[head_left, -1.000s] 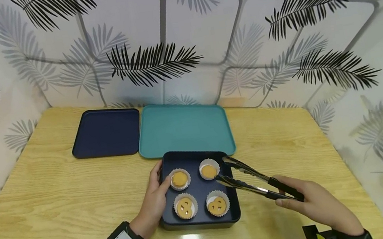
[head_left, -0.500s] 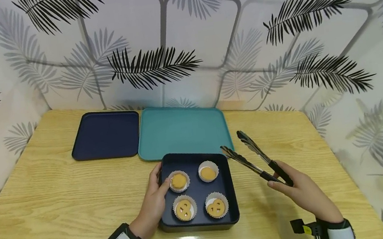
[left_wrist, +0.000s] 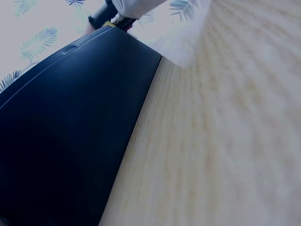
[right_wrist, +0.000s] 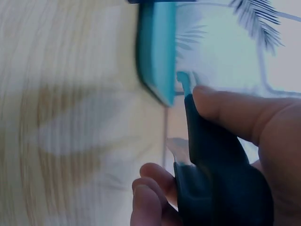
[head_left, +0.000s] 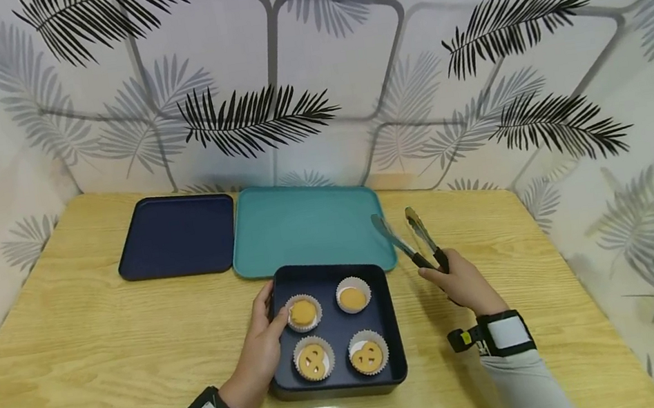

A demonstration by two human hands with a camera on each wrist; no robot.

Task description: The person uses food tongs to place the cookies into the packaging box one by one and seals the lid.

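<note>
My left hand (head_left: 258,353) holds the left wall of a deep navy square box (head_left: 336,334), its thumb over the rim. Inside stand several white paper cups with cookies: a plain round cookie (head_left: 352,298), another roundish cookie (head_left: 302,312) near my thumb, and two pretzel-shaped cookies, one at front left (head_left: 313,362) and one at front right (head_left: 367,359). To the right of the box my right hand (head_left: 466,284) grips metal tongs (head_left: 425,261) by their black handles. Their tips are spread with nothing between them, close to the teal tray's right end. In the left wrist view the box's side wall (left_wrist: 70,122) fills the left.
Behind the box lies a flat teal tray (head_left: 308,227), with a smaller navy tray (head_left: 177,237) to its left. All stand on a wooden table (head_left: 104,361). A leaf-patterned covering (head_left: 317,45) rises behind the table's far edge.
My right hand has drawn the tongs out from over the box, to the right and then farther back toward the teal tray's right end. My left hand stays on the box.
</note>
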